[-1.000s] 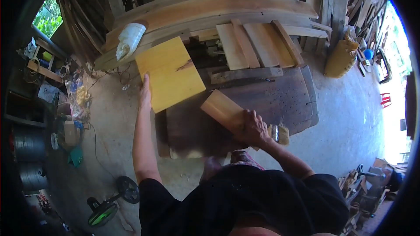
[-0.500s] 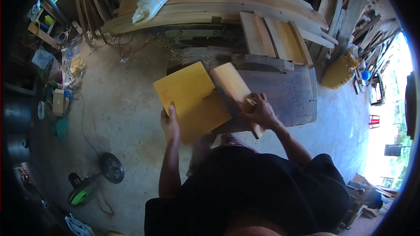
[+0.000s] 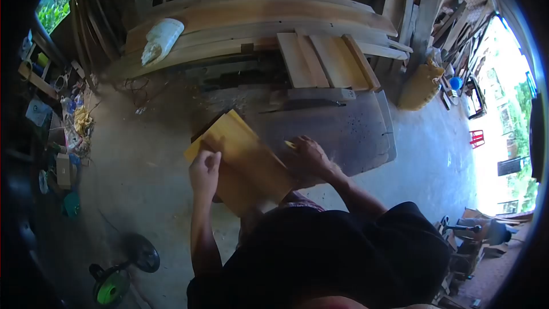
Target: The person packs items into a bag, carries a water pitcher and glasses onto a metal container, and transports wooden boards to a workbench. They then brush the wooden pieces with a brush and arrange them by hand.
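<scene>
A flat yellow wooden board (image 3: pixel 243 163) lies slanted in front of my body, overlapping the near left part of the worktop (image 3: pixel 343 126). My left hand (image 3: pixel 205 173) is closed at the board's left edge, thumb and fingers bent together; motion blurs the exact grip. Over the worktop, right of the board, my right hand (image 3: pixel 311 157) is closed around a small yellow piece (image 3: pixel 290 145) whose kind I cannot make out. A darker edge shows behind the board's top corner. Whether a second piece of wood lies against the board cannot be told.
Several short boards (image 3: pixel 329 63) rest at the worktop's far side, before long planks (image 3: pixel 263 0) carrying a white sack (image 3: pixel 164 40). A yellow sack (image 3: pixel 420 86) stands to the right. A fan (image 3: pixel 140 252) is on the floor at lower left.
The narrow wooden piece is no longer visible in my right hand, which has moved left and up. My left hand has curled at the board's edge. The view has shifted right.
</scene>
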Demonstrator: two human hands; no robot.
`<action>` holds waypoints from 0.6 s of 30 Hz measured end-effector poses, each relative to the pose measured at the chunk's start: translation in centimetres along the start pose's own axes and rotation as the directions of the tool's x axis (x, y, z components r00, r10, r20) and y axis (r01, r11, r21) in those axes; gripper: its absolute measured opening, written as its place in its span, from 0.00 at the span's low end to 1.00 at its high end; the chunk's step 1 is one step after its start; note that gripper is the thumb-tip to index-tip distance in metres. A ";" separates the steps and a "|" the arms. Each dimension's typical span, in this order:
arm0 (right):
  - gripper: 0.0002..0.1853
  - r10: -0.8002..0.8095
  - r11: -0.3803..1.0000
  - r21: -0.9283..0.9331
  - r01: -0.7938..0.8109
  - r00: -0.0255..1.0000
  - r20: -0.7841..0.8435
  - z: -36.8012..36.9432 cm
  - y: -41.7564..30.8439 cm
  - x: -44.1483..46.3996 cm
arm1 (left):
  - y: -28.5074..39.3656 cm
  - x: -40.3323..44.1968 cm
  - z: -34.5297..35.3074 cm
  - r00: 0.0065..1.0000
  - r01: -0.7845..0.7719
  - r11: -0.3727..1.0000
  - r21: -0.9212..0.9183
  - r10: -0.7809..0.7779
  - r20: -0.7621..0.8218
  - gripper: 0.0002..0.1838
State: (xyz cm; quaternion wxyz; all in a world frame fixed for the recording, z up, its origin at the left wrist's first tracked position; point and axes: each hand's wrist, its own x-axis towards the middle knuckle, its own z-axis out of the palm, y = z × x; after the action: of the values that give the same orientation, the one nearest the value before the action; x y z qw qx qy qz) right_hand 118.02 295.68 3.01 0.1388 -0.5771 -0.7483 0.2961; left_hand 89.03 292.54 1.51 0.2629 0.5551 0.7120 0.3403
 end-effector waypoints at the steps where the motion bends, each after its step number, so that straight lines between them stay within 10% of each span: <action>1: 0.23 -0.008 1.000 0.007 0.008 1.000 -0.004 -1.0 1.2 0.1 | 1.5 1.0 0.9 0.996 -0.083 0.987 -0.136 0.085 0.012 0.15; 7: 0.19 0.202 0.979 0.008 -0.203 0.972 -0.120 -7.6 6.8 1.5 | 12.0 9.6 11.9 0.948 -0.189 0.885 -0.425 0.277 0.155 0.09; 11: 0.18 0.219 0.971 0.136 -0.195 0.957 -0.189 -9.9 10.5 1.5 | 13.4 18.7 22.8 0.981 -0.167 0.954 -0.250 0.187 0.056 0.29; 15: 0.19 0.278 0.940 0.259 -0.221 0.938 -0.207 -12.5 13.6 -0.2 | 13.8 25.2 30.3 0.995 0.097 0.953 -0.288 -0.084 0.057 0.42; 18: 0.18 0.309 0.929 0.288 -0.234 0.917 -0.250 -14.8 16.3 -1.9 | 11.8 28.3 32.7 0.894 0.409 0.838 -0.362 -0.287 0.345 0.44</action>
State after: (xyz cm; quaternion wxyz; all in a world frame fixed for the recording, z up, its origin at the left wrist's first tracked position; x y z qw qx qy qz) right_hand 139.48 300.68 5.06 0.2766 -0.6911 -0.5877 0.3170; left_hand 113.84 328.10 -9.85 0.5320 0.3860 0.6663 0.3521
